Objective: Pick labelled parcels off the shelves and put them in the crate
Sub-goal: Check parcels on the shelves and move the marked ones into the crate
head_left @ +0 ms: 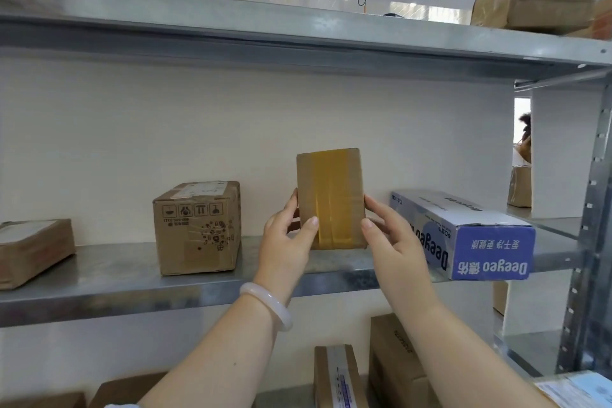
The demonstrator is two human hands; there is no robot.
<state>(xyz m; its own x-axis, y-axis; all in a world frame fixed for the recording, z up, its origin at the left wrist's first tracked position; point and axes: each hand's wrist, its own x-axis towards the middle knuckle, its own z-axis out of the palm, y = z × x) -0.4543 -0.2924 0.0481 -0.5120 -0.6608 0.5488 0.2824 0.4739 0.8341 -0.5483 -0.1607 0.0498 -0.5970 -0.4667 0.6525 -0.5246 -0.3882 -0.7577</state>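
Cardboard parcel (pixel 331 199), yellow tape, upright on shelf (pixel 132 278); no label visible. Left hand (pixel 286 232), right hand (pixel 390 235) grip sides. Blue box (pixel 463 235) reads "Deeyeo", inverted.

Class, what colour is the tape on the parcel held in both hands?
Yellowish tape runs down the brown parcel, best seen in the head view.

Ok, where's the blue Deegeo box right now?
In the head view the Deegeo box lies on the middle shelf at the right, just right of the upright taped parcel.
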